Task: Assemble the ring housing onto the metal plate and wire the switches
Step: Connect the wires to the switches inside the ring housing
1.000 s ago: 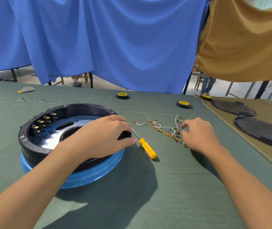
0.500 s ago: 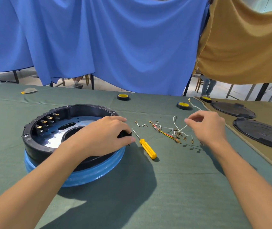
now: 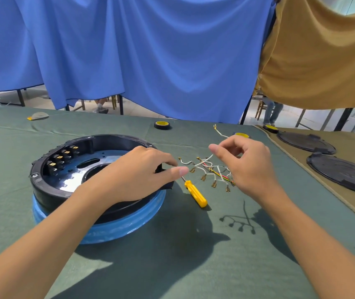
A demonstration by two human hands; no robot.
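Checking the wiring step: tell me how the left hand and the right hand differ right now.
The left hand grips the right rim of the black ring housing; the right hand is clear of it, held above the green cloth. The left hand holds no wire; the right hand pinches the wire harness, its terminals dangling off the cloth. Both are bare.

Semi-matt black plastic on the ring housing. Inside it the metal plate, bright, mirror-glossy. Beneath, blue ring, smooth glossy plastic. The worktop: matt green cloth, felt-like. The screwdriver: glossy yellow plastic handle, thin metal shaft. The wires: brass-coloured metal terminals.
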